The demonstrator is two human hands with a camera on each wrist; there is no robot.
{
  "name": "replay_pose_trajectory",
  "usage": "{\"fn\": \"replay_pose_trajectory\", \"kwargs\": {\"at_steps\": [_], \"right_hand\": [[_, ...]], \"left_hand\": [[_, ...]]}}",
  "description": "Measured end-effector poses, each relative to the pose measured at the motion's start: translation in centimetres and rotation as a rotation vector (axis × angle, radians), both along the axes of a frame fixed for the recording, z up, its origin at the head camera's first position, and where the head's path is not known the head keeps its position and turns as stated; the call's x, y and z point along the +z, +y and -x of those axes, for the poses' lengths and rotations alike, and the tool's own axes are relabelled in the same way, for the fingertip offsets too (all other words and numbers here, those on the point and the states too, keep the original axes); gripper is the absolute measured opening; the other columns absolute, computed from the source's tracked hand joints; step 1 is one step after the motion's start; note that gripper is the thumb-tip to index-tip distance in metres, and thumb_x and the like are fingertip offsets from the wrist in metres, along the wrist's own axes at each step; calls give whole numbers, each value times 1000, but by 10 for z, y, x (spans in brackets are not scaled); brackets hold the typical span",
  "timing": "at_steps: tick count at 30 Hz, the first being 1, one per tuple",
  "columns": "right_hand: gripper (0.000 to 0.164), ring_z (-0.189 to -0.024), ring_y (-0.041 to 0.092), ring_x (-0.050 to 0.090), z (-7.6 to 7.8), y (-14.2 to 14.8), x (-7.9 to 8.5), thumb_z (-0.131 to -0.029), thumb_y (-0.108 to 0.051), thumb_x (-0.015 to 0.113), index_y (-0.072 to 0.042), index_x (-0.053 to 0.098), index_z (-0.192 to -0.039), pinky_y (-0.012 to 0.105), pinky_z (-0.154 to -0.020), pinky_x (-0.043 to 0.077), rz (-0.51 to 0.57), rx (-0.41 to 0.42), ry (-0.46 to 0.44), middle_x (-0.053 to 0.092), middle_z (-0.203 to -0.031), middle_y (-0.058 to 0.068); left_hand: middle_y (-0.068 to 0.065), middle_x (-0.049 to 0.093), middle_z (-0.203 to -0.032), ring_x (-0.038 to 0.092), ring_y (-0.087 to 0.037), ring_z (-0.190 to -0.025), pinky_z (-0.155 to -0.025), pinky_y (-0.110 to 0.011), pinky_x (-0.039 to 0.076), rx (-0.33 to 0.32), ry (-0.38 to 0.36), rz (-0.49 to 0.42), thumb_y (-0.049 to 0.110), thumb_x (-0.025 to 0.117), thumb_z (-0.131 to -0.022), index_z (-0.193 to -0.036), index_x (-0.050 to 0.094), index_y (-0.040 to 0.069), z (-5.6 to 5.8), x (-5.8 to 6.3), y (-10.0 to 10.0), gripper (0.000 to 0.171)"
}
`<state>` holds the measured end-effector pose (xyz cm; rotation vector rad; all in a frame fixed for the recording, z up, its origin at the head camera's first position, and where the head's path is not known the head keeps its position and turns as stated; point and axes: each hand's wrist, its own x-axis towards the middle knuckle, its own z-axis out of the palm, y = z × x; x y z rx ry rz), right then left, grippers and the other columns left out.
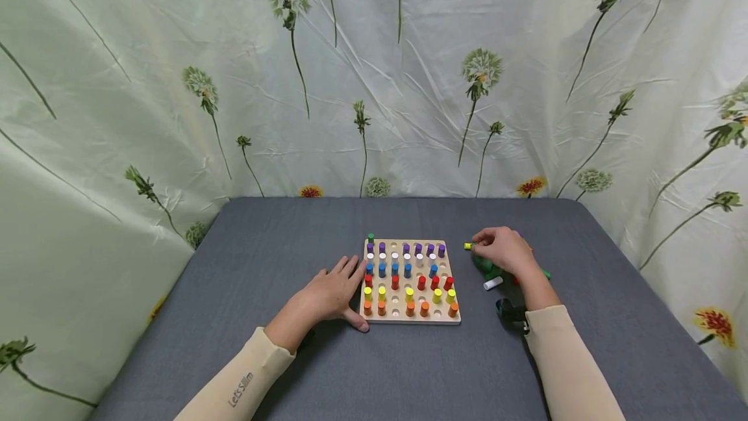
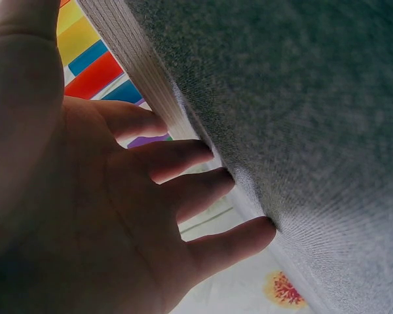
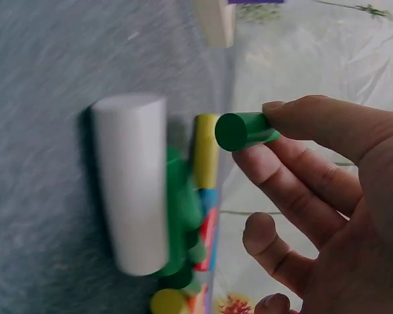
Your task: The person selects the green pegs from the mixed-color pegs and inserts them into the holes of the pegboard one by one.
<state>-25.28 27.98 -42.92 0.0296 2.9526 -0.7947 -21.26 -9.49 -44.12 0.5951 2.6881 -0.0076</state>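
Note:
A wooden pegboard (image 1: pixel 403 321) lies on the table, with rows of purple, white, blue, red, yellow and orange pegs, some holes bare between them. One green peg (image 1: pixel 371 238) stands in its far left corner. My left hand (image 1: pixel 330 292) rests at the board's left side, fingers spread; in the left wrist view the fingertips are along its wooden edge (image 2: pixel 137 65). Thumb and fingers of my right hand (image 1: pixel 507 251) pinch a green peg (image 3: pixel 242 131), held above the loose pegs right of the board. Below that hand lies a white peg (image 3: pixel 132 186).
Loose green pegs (image 1: pixel 484 266) lie partly hidden under my right hand, with a yellow peg (image 1: pixel 468 246) at their left. Blue and red pegs also show there in the right wrist view. A dandelion-print curtain (image 1: pixel 350 31) hangs behind the grey table (image 1: pixel 280 232).

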Motion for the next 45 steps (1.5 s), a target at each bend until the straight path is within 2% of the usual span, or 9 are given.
{"fn": "replay_pose_trajectory", "kwargs": {"at_steps": [3, 9, 19, 25, 28, 32, 39, 45], "right_hand": [[33, -97, 26, 68, -1, -3, 5, -100, -28, 69, -10, 77, -126, 38, -77, 48, 58, 27, 34, 78, -114, 12], [31, -109, 33, 70, -5, -10, 18, -103, -29, 70, -9, 77, -126, 44, -87, 57, 187, 66, 58, 76, -124, 18], [33, -105, 29, 69, -10, -21, 29, -103, -31, 73, -10, 75, -128, 33, -82, 53, 305, 83, 76, 76, -124, 15], [31, -108, 36, 70, -4, -29, 34, -103, -29, 72, -11, 75, -128, 45, -87, 58, 339, 112, 92, 77, -121, 14], [30, -111, 37, 70, -1, -35, 39, -102, -29, 73, -13, 75, -128, 43, -86, 57, 343, 116, 94, 77, -122, 14], [30, -111, 33, 69, 2, -43, 42, -102, -30, 73, -14, 75, -127, 36, -84, 56, 326, 117, 93, 75, -125, 14], [29, -113, 33, 70, 8, -54, 41, -102, -27, 72, -13, 75, -127, 46, -91, 58, 311, 148, 109, 74, -128, 16], [29, -114, 32, 70, 14, -64, 43, -102, -27, 73, -13, 75, -128, 49, -94, 56, 339, 162, 104, 74, -128, 15]], "left_hand": [[-14, 20, -179, 20, -35, -166, -126, -63, 33, 3, -3, -4, 76, 82, -74, -171, 18, 12, -1, 0, -1, 132], [-13, 21, -179, 20, -35, -166, -126, -64, 33, 10, -7, -14, 76, 82, -74, -172, 18, 14, -2, -2, -2, 132], [-13, 22, -178, 21, -34, -166, -126, -64, 33, 8, 0, -15, 76, 82, -74, -172, 19, 15, -3, -2, -2, 131], [-12, 21, -179, 20, -35, -166, -126, -63, 33, 1, 6, -26, 76, 81, -74, -172, 18, 16, -2, -2, -3, 131], [-12, 20, -179, 20, -34, -166, -126, -63, 32, 1, 6, -26, 76, 81, -74, -172, 17, 16, -2, -1, -2, 131], [-12, 20, -179, 20, -34, -167, -127, -63, 32, 1, 2, -27, 76, 81, -75, -172, 17, 15, -2, 1, -1, 131], [-11, 20, -179, 19, -34, -167, -127, -63, 32, -1, 5, -21, 76, 80, -75, -172, 16, 16, -2, 0, -2, 131], [-11, 18, -180, 18, -34, -167, -127, -63, 31, 1, 5, -21, 76, 81, -75, -172, 15, 16, -1, -2, -2, 132]]}}
